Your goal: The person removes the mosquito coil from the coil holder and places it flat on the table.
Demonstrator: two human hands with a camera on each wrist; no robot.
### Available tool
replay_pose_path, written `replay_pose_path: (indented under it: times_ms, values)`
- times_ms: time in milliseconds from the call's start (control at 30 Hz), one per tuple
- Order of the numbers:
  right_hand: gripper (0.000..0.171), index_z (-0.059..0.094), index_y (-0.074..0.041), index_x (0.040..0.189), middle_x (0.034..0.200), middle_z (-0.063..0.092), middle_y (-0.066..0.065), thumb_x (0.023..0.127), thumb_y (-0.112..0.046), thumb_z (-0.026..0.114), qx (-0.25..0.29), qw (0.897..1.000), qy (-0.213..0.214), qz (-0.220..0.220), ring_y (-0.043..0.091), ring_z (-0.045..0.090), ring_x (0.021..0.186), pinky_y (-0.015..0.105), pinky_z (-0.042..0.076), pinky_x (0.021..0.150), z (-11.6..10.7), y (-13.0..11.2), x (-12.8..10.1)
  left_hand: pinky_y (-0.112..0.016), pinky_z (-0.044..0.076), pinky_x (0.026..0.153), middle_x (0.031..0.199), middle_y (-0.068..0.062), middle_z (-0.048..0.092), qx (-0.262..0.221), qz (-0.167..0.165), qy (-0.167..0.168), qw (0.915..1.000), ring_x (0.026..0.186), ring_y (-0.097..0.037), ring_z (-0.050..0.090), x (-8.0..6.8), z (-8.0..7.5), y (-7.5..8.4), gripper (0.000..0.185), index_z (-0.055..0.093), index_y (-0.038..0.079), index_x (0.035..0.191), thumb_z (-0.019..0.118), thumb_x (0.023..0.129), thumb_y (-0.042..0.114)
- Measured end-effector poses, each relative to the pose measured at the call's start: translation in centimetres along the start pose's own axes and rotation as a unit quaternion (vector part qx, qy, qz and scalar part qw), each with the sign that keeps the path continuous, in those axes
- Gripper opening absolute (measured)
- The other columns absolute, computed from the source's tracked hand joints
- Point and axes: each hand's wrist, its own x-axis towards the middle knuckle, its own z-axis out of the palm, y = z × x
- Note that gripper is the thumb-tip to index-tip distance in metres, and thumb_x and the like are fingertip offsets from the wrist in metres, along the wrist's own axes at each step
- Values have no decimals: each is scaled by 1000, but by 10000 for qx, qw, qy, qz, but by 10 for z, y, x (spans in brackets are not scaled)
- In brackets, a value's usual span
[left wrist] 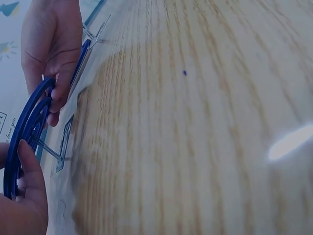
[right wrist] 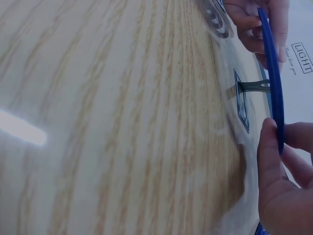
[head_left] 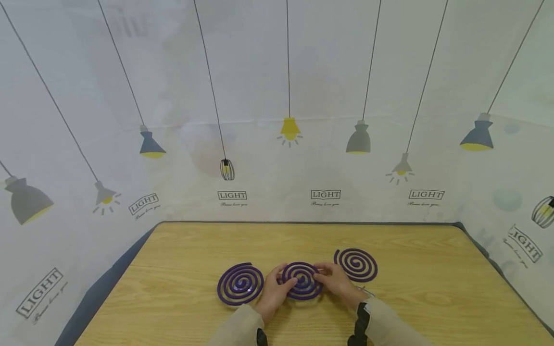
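Observation:
A dark purple mosquito coil [head_left: 302, 296] is held between both hands in the head view. My left hand [head_left: 273, 293] grips its left side, with the thumb reaching over the rings toward the centre. On the opposite rim my right hand [head_left: 337, 281] pinches the coil between thumb and fingers. Beneath it, a small metal stand [right wrist: 242, 100] with a flat rectangular base has its upright prong at the middle of the coil, as the right wrist view shows. Seen from the left wrist, the coil [left wrist: 17, 142] is nearly edge-on above the stand's base.
To the left lies a second purple coil [head_left: 222, 294], with shiny metal showing through its rings. A third coil [head_left: 375, 272] lies flat at the back right. Another metal stand [head_left: 366, 291] is partly hidden by the right wrist. A printed curtain [head_left: 277, 173] surrounds the wooden table [head_left: 182, 245].

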Motion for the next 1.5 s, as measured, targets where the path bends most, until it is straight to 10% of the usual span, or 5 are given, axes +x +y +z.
replay_pose_path:
  times_ms: [833, 1500]
  values:
    - [31, 56, 8, 111, 87, 62, 13, 82, 2, 60, -264, 9989, 56, -386, 20, 60, 73, 32, 53, 61, -10, -10, -9, -25, 46, 66, 97, -10, 54, 68, 179, -24, 9998, 81, -15, 54, -1, 0, 6, 52, 47, 2, 127, 67, 80, 12]
    - [30, 50, 8, 112, 81, 60, 10, 85, -3, 58, 275, 9992, -59, -285, 20, 60, 70, 39, 53, 66, -21, -23, -14, -27, 47, 63, 99, -10, 50, -341, 315, -913, 9947, 77, -14, 53, 7, -15, 33, 50, 45, 6, 130, 63, 85, 16]
